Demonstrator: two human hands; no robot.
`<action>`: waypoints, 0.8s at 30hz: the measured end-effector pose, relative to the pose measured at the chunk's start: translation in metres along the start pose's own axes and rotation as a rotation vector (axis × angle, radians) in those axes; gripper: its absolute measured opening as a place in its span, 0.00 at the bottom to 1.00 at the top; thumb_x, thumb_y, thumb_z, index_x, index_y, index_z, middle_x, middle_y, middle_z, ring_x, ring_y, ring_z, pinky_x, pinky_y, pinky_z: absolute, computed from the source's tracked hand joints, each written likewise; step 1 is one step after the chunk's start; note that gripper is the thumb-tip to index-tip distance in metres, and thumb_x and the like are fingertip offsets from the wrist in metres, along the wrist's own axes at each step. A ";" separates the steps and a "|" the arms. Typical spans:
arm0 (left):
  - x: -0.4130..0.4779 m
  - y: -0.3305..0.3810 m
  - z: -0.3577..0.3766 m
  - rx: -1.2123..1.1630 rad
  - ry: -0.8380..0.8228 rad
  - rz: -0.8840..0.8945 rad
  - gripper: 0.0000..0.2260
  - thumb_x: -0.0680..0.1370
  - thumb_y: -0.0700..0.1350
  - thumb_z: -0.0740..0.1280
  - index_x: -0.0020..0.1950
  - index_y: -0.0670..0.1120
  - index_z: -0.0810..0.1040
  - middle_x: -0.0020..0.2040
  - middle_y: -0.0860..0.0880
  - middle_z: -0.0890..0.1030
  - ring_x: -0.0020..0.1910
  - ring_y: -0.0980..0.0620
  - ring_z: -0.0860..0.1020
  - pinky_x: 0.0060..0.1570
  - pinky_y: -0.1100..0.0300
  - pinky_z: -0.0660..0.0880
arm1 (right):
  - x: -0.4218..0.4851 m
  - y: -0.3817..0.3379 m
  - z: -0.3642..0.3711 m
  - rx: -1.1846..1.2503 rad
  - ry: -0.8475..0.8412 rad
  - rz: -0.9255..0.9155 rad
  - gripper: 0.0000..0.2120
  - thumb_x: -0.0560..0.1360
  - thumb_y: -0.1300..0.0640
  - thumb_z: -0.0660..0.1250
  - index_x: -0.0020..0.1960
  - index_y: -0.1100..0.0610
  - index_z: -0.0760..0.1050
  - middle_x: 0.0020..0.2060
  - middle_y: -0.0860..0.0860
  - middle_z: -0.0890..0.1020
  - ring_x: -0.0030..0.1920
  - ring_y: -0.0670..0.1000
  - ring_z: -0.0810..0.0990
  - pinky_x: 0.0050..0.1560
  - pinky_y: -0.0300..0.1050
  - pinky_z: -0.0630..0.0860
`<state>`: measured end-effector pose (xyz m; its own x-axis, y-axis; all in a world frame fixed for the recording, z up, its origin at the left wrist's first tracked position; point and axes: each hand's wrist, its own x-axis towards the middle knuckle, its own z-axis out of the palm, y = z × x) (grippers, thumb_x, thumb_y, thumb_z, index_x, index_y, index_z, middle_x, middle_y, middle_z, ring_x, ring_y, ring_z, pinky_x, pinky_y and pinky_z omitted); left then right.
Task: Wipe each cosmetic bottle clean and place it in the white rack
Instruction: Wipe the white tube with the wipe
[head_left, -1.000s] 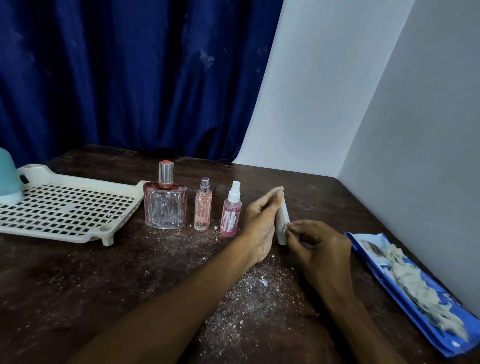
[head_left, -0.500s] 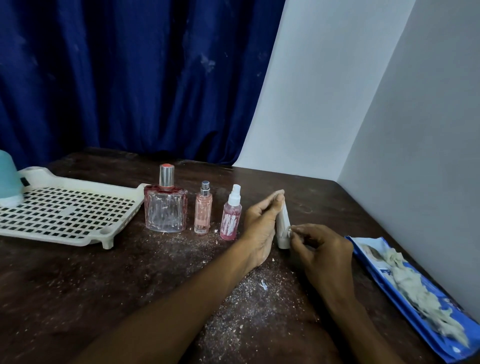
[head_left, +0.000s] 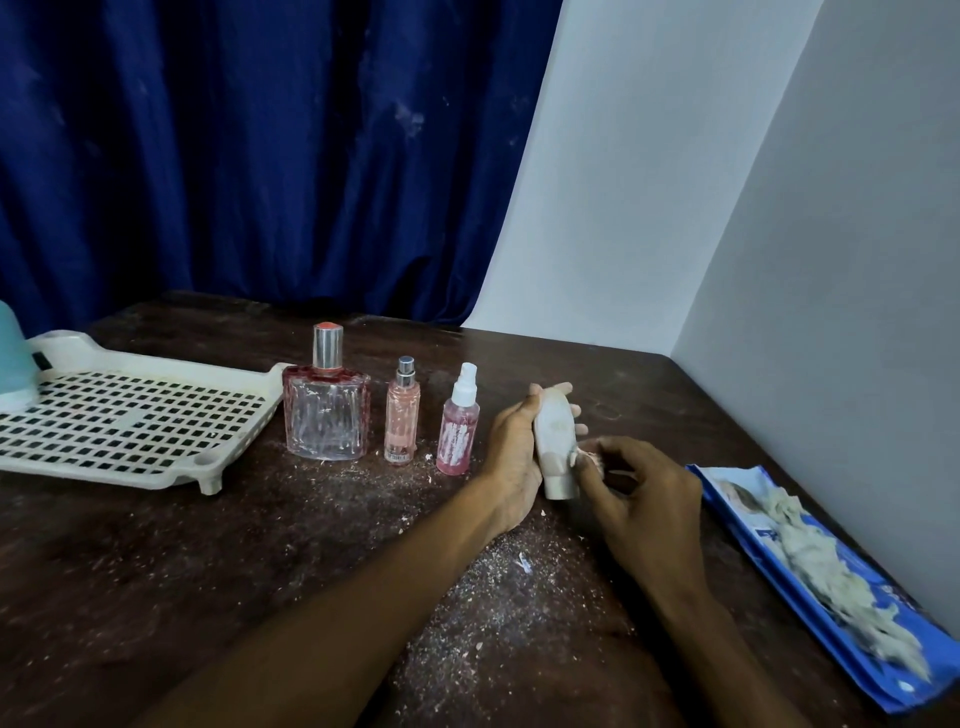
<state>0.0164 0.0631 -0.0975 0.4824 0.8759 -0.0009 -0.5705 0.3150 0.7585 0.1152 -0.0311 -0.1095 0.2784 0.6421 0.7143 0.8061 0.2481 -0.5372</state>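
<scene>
Rack: white rack (head_left: 104, 470) lay at the far left of the bench (head_left: 156, 571), with a teal object (head_left: 13, 358) standing on its left end, cut off by the frame edge.
Waiting bottles: just right of the rack stood a row of three, upright and apart: a square glass bottle (head_left: 326, 415) with a silver cap, a slim pink bottle (head_left: 401, 421), then a pink spray bottle (head_left: 458, 431).
Left hand: left hand (head_left: 511, 457) gripped a white bottle (head_left: 555, 441), fingers curled round its back, thumb side toward the camera.
Task's thing: the white bottle was right of the row, outside the rack, cap end down at the bench; whether it touched could not be told.
Right hand: right hand (head_left: 644, 499) pinched a whitish wad (head_left: 589, 460) against the bottle's lower side, near the cap.
Crumbs: pale crumbs (head_left: 493, 597) were scattered over the bench below the hands.
Far right: a blue packet (head_left: 831, 587) lay along the wall, pale fluffy material spilling over it.
</scene>
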 end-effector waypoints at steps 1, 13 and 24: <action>0.000 0.000 0.000 0.001 0.004 -0.006 0.21 0.85 0.51 0.53 0.66 0.40 0.77 0.47 0.44 0.80 0.40 0.51 0.79 0.40 0.55 0.76 | 0.000 0.000 0.000 0.007 -0.009 0.003 0.07 0.73 0.59 0.74 0.51 0.55 0.84 0.45 0.43 0.85 0.45 0.40 0.83 0.47 0.41 0.80; -0.004 0.002 0.001 0.058 -0.073 -0.018 0.21 0.85 0.54 0.51 0.61 0.43 0.79 0.45 0.46 0.80 0.38 0.53 0.78 0.38 0.55 0.74 | 0.000 -0.001 -0.002 -0.021 0.023 -0.050 0.07 0.70 0.63 0.76 0.46 0.55 0.86 0.42 0.46 0.84 0.42 0.40 0.82 0.45 0.35 0.79; -0.006 0.002 -0.001 0.067 -0.097 -0.045 0.22 0.85 0.55 0.51 0.60 0.44 0.80 0.44 0.47 0.80 0.38 0.53 0.78 0.37 0.55 0.75 | -0.003 -0.001 -0.003 -0.029 0.007 -0.058 0.06 0.69 0.63 0.77 0.45 0.55 0.85 0.41 0.47 0.84 0.40 0.40 0.82 0.44 0.33 0.78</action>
<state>0.0118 0.0584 -0.0966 0.5705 0.8209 0.0248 -0.5026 0.3251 0.8011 0.1152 -0.0358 -0.1095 0.2342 0.6222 0.7470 0.8360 0.2633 -0.4814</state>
